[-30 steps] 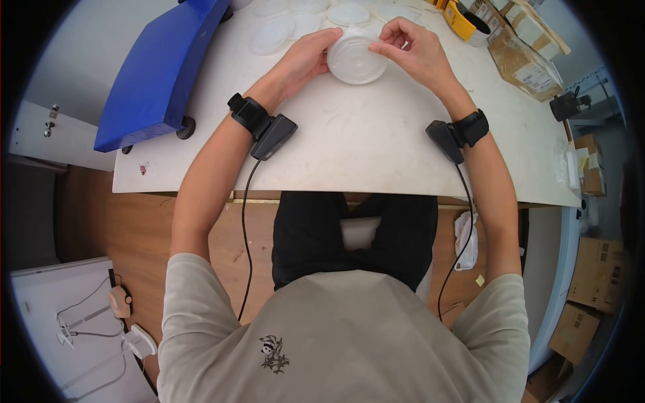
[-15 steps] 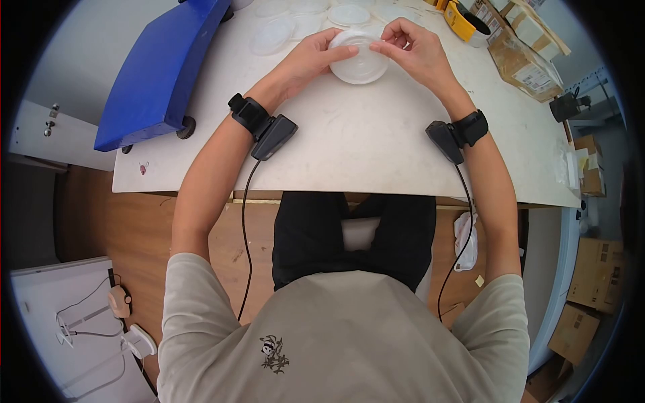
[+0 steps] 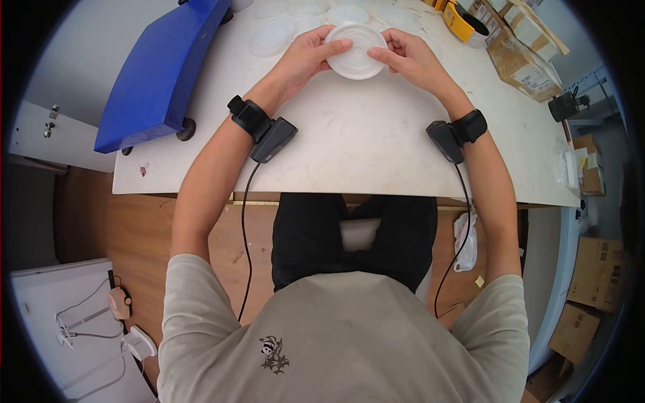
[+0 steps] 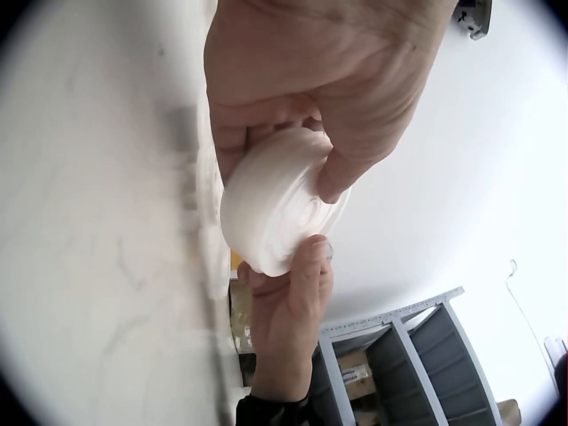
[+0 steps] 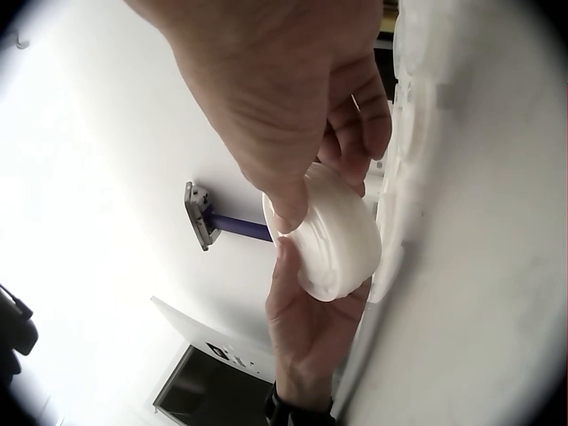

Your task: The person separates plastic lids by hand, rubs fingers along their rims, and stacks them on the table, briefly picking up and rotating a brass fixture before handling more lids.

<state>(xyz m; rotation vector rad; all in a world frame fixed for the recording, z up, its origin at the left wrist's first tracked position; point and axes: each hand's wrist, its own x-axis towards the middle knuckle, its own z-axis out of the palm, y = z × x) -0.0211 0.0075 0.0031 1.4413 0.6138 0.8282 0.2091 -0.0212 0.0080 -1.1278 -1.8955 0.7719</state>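
Observation:
Both hands hold a shallow round container [image 3: 356,66] of whitish translucent plastic above the far part of the table. Concentric rings mark the face turned towards me, and its thick side wall shows in both wrist views. My left hand [image 3: 304,60] grips the left edge, thumb laid on the ringed face and fingers behind. From the right, my right hand [image 3: 418,63] pinches the opposite edge, its thumb [image 5: 291,204] also on the face. The fingers behind the container are partly hidden. Several flat translucent round plastic pieces, among them a disc [image 3: 272,37], lie on the table beyond.
A blue panelled piece of equipment [image 3: 161,74] on small wheels stands along the left of the white table [image 3: 356,148]. At the back right are a yellow and black object [image 3: 463,23] and cardboard boxes [image 3: 527,64]. Cables [image 3: 248,228] hang from the wrist cameras.
The left thumb has come from the edge onto the container's face. The container has risen slightly away from me, its face turned more towards me, and the right fingers have closed in around its edge.

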